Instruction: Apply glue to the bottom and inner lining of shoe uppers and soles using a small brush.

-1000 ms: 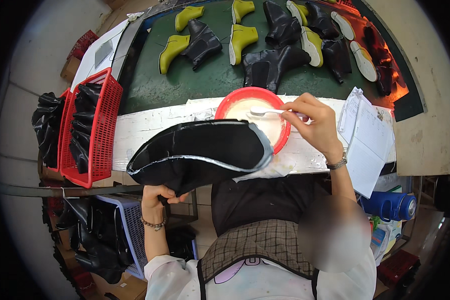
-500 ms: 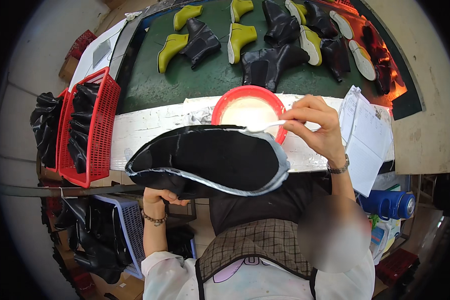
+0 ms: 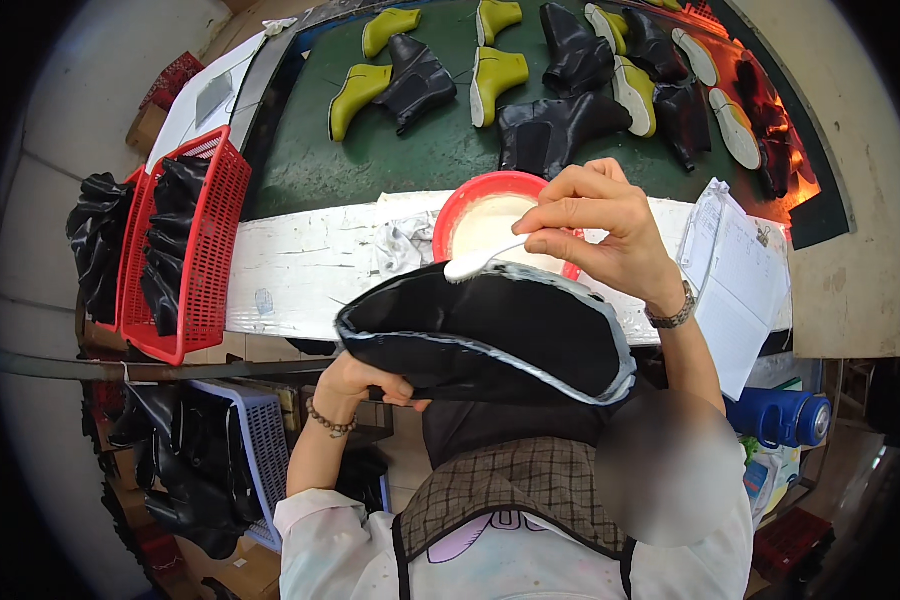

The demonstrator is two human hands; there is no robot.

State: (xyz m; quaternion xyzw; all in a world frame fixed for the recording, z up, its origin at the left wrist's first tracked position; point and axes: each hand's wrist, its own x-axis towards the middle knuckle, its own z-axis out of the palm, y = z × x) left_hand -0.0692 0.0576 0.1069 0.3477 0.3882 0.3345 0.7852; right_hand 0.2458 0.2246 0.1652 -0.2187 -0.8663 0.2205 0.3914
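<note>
My left hand (image 3: 365, 381), closed from below, grips a black boot upper (image 3: 530, 330). Its sole-shaped underside is turned up, and a whitish wet band runs along the rim. The part of the upper beneath is mostly hidden. Between the thumb and fingers of my right hand (image 3: 605, 228) is a small white brush (image 3: 473, 262). Its head touches the far edge of the boot upper. Just behind stands a red bowl (image 3: 453, 213) of creamy white liquid, partly covered by my right hand and the brush.
Black boots (image 3: 560, 130) and yellow-green lasts (image 3: 497, 80) stand across the green table (image 3: 300, 170). An orange glow lies at its right end. Red baskets (image 3: 205, 240) and a lilac crate (image 3: 255, 455) hold black uppers at left. Papers (image 3: 725, 275) and a blue bottle (image 3: 782, 415) are at right.
The boot upper and my left hand have shifted right. My right hand has moved left and slightly nearer, carrying the brush leftward along the far rim.
</note>
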